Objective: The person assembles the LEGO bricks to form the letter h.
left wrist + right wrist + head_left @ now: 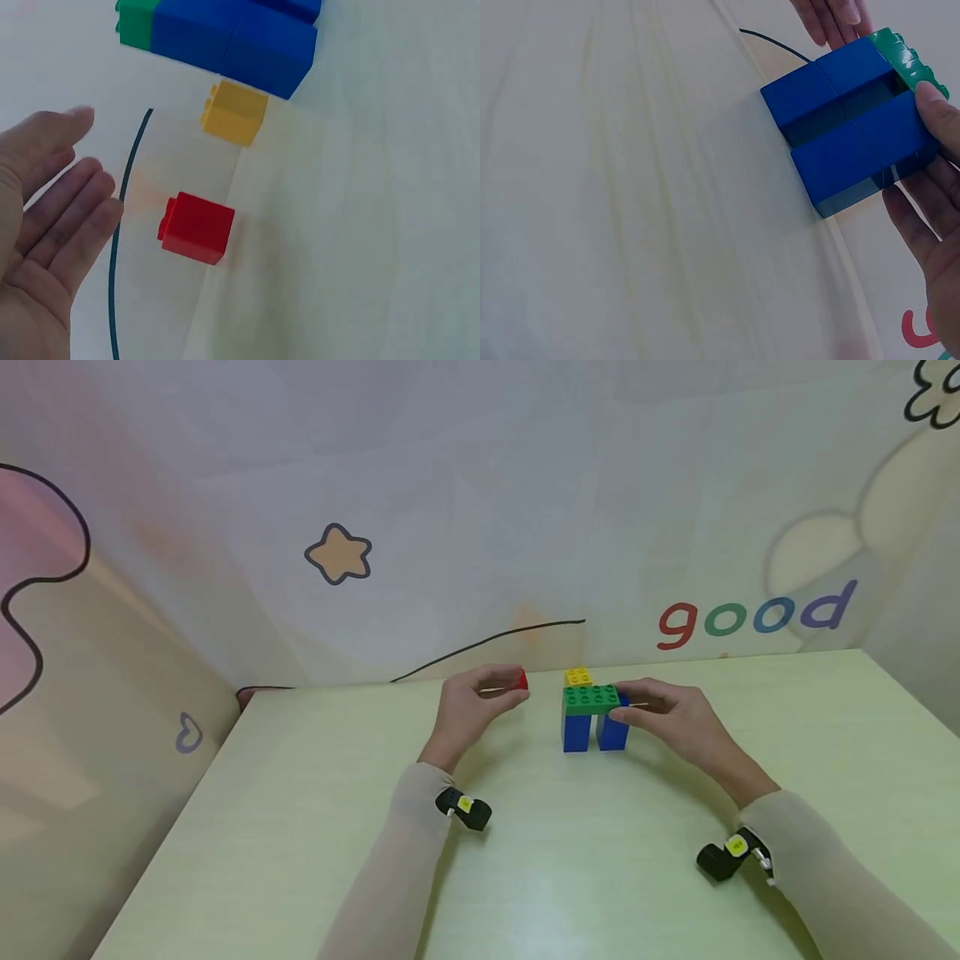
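Observation:
A small bridge of building blocks stands upright on the table: a green block [588,700] with studs lies across two pillars of stacked blue blocks [851,154]. My right hand [675,714] grips the right-hand pillar near its top, thumb on the front and fingers around the far side. To the left, my left hand [52,210] hovers by a red block [199,229], its fingers and thumb apart and a gap showing between them and the block. A yellow block [236,112] sits behind the bridge, partly hidden by the green block in the head view.
The pale table [300,827] meets a wall covering [480,543] close behind the blocks. That covering carries a printed star [338,554] and the coloured word "good" [757,616]. Each wrist wears a small black camera [465,810].

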Demonstrator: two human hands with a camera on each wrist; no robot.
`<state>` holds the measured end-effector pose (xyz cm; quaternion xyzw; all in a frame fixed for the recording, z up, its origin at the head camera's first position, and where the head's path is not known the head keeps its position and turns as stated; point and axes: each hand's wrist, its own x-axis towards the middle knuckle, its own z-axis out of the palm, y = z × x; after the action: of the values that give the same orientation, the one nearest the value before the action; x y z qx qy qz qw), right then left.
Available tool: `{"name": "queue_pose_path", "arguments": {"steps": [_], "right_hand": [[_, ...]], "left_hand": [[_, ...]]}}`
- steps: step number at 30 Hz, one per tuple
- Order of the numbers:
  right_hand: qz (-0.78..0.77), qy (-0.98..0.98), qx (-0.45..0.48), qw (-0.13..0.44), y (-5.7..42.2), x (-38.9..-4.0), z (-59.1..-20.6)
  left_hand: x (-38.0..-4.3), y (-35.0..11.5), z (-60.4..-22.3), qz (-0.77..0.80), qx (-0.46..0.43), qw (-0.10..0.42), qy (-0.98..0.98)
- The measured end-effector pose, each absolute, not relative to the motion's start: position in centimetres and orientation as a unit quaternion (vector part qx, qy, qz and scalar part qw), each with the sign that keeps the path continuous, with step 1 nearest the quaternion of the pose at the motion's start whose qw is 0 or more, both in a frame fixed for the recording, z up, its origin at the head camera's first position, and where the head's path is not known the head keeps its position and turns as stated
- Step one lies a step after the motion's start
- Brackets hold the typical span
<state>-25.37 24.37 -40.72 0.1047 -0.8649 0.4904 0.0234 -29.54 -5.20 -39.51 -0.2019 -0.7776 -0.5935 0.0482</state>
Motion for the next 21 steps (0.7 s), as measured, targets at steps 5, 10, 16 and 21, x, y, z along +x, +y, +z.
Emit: {"name": "queue_pose_path", "arguments": {"steps": [5,10,16,21], "right_hand": [[0.494,-0.863,0.102,0.028,24.3,-25.3,-40.8],[0.497,-0.861,0.108,0.026,24.3,-25.3,-40.9],[0.494,-0.862,0.106,0.032,24.3,-25.4,-41.0],[0.495,-0.862,0.106,0.030,24.3,-25.4,-41.0]], "left_hand": [[-30.6,-5.5,-39.4,-0.575,-0.185,0.082,-0.793],[-31.8,-5.0,-39.8,-0.569,-0.165,0.083,-0.801],[-32.8,-4.9,-40.3,-0.577,-0.147,0.065,-0.801],[-33.2,-5.1,-41.0,-0.588,-0.141,0.052,-0.795]]}}
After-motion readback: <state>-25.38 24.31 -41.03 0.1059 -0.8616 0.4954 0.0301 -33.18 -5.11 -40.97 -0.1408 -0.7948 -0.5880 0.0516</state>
